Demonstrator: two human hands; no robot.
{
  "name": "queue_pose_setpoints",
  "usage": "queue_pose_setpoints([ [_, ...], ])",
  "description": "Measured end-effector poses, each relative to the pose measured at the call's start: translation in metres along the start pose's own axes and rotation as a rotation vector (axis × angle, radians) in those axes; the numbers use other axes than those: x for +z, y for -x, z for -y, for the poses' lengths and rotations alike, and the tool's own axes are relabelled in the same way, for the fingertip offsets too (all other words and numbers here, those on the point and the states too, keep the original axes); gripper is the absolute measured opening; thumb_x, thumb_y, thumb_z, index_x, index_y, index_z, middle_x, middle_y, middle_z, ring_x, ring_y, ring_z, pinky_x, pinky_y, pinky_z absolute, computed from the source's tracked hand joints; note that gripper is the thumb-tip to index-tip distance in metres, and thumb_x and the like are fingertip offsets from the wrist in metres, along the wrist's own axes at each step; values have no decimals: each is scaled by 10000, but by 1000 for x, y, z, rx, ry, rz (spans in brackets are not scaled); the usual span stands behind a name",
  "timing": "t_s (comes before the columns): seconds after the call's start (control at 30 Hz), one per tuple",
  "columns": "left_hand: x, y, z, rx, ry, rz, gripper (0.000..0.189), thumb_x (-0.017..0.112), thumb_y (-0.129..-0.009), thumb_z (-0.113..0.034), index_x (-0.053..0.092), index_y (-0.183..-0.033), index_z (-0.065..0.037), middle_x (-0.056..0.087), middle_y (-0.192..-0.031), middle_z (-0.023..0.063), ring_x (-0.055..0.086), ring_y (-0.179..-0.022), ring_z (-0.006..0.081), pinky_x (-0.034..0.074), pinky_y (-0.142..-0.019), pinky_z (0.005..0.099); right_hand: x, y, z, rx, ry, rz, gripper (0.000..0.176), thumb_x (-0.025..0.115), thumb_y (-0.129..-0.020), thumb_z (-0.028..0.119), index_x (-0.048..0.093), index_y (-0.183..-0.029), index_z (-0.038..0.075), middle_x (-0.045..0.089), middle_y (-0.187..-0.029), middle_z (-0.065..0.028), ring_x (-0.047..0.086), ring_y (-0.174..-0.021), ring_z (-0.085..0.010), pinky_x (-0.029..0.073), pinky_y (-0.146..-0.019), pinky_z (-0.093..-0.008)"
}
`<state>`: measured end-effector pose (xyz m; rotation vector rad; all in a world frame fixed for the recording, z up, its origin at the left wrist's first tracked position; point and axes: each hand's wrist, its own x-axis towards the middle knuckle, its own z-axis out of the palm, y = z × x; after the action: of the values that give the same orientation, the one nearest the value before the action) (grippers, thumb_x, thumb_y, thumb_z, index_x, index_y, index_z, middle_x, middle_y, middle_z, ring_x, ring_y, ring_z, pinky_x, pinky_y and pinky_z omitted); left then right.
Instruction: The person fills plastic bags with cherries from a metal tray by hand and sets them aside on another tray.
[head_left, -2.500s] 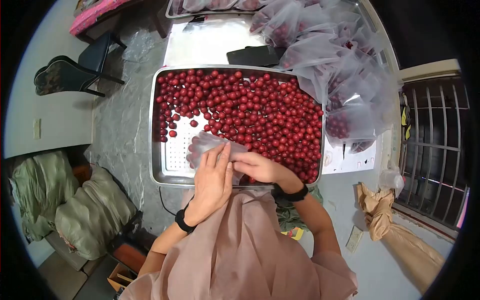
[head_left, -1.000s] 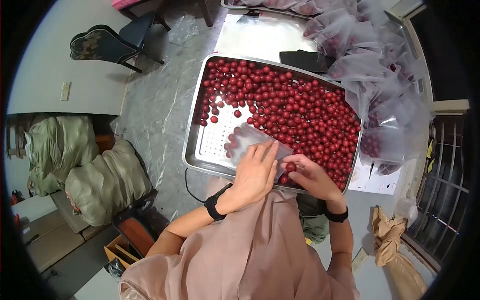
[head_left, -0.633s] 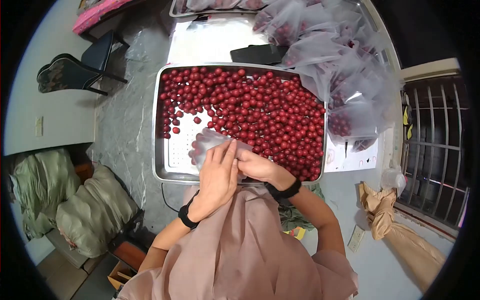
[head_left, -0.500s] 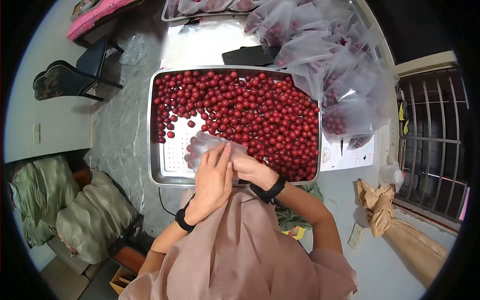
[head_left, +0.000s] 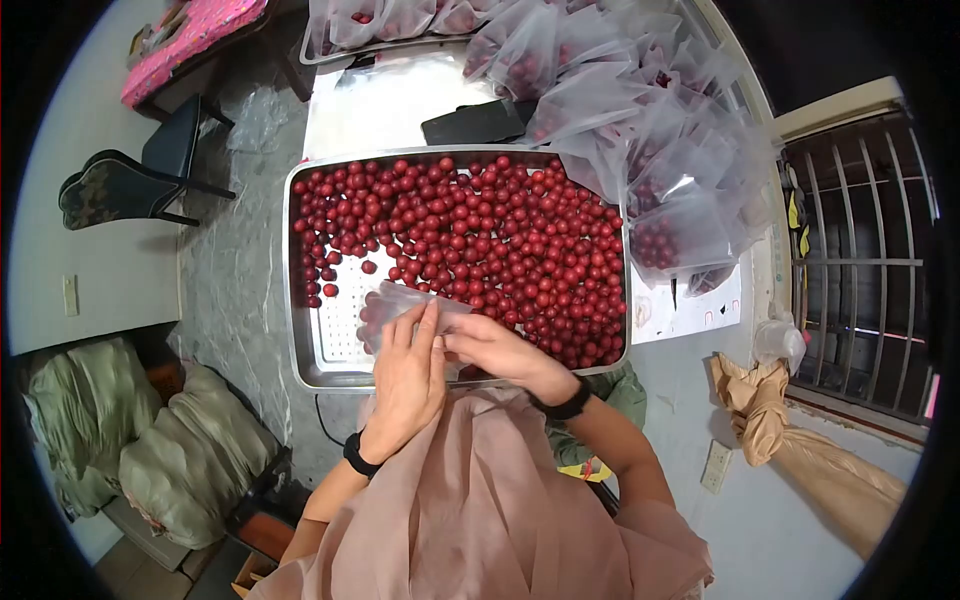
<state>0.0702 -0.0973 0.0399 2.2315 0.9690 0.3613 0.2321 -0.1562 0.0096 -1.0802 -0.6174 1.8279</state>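
A frosted plastic bag [head_left: 412,300] lies over the near-left part of a metal tray [head_left: 296,345], with a few red fruits visible inside its left end. My left hand [head_left: 408,368] is closed on the bag, fingers pressed together and pointing away from me. From the right, my right hand [head_left: 505,350] meets it and grips the bag's near edge, its fingertips partly hidden. Many small round red fruits [head_left: 520,235], which look like plums, fill most of the tray. At the tray's left, some of its perforated bottom shows.
Several filled plastic bags [head_left: 690,210] crowd the table's right side, leaning over the tray's corner. A black flat object [head_left: 475,122] lies behind the tray. A dark chair [head_left: 125,185] stands left, near stuffed green sacks [head_left: 195,455]. A barred window [head_left: 865,250] is at right.
The view has shifted, so the tray sits slightly lower and further left. My right hand has drawn back a little and shows more of its back; both hands stay at the bag.
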Motion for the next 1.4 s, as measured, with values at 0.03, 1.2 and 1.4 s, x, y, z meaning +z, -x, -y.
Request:
queue_pose_setpoints([
  [0.03,-1,0,1,-5,-8,-1,451,491,-994,-97,524,-1428,21,549,-1350,222,518,-1199,397,449,-1016,466,-18,8,-6,-72,125,-4,308,473,-1065,115,587,-1329,6,649,-1251,-71,606,-1136,-137,512,-930,-290],
  [1.2,0,-1,1,30,-22,61,502,539,-943,-68,496,-1430,47,541,-1354,241,515,-1196,409,457,-1009,476,-151,47,-12,-178,1246,-764,438,760,-801,222,573,-1151,35,567,-1107,-158,566,-1054,-368,465,-930,-462],
  [1.4,1,-2,-3,17,-10,66,463,482,-991,-81,508,-1442,20,543,-1361,236,526,-1179,408,448,-1010,463,-115,56,-8,-209,936,-538,221,701,-902,130,648,-1102,53,552,-1035,-100,611,-759,-156,518,-703,-294],
])
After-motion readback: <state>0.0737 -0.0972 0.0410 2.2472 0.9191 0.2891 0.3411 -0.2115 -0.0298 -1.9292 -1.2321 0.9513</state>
